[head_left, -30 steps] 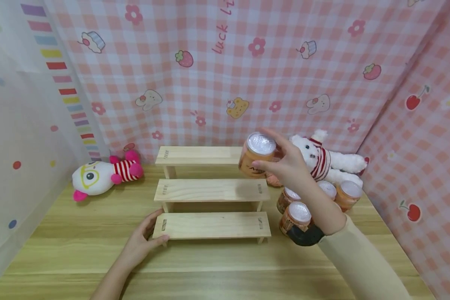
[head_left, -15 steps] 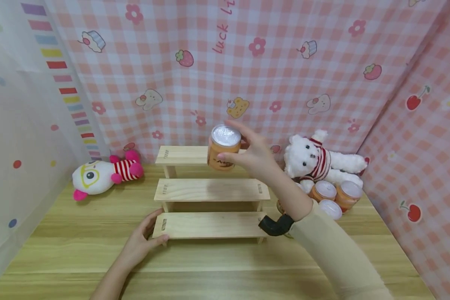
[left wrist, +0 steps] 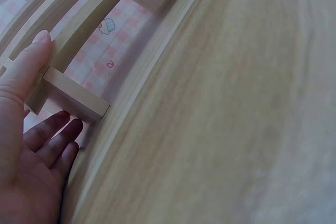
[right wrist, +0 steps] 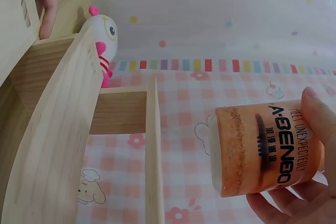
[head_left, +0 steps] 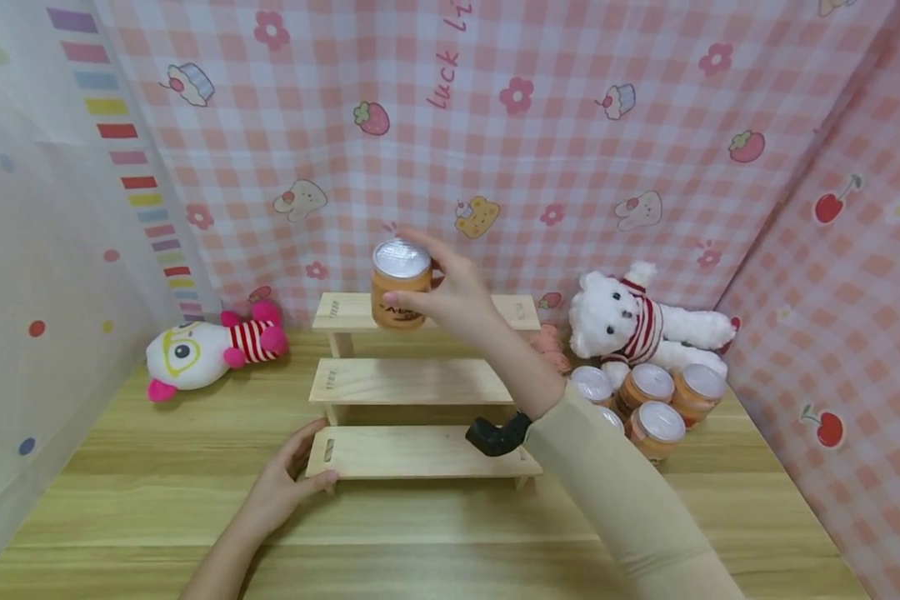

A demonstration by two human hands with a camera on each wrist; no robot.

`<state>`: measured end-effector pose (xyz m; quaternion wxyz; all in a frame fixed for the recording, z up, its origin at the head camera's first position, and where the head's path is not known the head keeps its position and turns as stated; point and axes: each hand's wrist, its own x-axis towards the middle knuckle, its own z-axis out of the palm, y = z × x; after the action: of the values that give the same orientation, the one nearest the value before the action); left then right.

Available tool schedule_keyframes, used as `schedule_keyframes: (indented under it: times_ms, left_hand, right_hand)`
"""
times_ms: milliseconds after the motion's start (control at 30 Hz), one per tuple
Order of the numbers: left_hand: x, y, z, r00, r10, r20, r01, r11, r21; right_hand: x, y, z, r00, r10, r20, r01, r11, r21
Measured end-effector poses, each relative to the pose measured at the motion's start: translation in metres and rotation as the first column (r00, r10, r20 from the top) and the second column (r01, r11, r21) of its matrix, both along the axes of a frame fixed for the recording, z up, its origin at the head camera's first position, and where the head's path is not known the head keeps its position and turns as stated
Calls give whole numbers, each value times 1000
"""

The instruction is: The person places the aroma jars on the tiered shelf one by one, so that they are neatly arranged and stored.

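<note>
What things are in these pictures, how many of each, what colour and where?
Tabletop: 1, light wood, underneath.
Three-tier rack: 1, pale wood, centre.
Held jar: 1, orange, above the rack.
Standing jars: 5 visible, orange, right.
Bespectacled plush: 1, white and pink, left.
Bear plush: 1, white and red, behind the standing jars.
Partly hidden item: 1, salmon, right of the rack.
Checked cloth: pieces unclear, pink-and-white, back and right.
Dotted cloth: 1, white, left.
Sleeve: 1, beige, lower right.
Wrist device: 1, black, at the sleeve's cuff.
Left hand: 1, bare, at the rack's left end.
Right hand: 1, bare, gripping the held jar.
</note>
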<state>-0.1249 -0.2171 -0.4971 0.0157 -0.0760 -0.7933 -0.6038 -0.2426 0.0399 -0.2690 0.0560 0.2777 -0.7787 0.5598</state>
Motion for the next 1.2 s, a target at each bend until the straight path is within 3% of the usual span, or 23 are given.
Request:
schedule_keyframes:
  times_ms: [333, 533, 1200]
  left_hand:
    - [1, 1, 0, 1000, -2, -6, 2, 1000, -6]
    - [1, 0, -2, 1000, -1, -16, 1, 1000, -18]
    - [1, 1, 0, 1000, -5, -19, 5, 1000, -11]
  right_hand:
    - [-17, -19, -10, 999, -44, 13, 43, 997, 67]
    - [-23, -28, -17, 998, -47, 43, 45, 998, 44]
    - [-33, -35, -24, 996, -60, 69, 54, 995, 82]
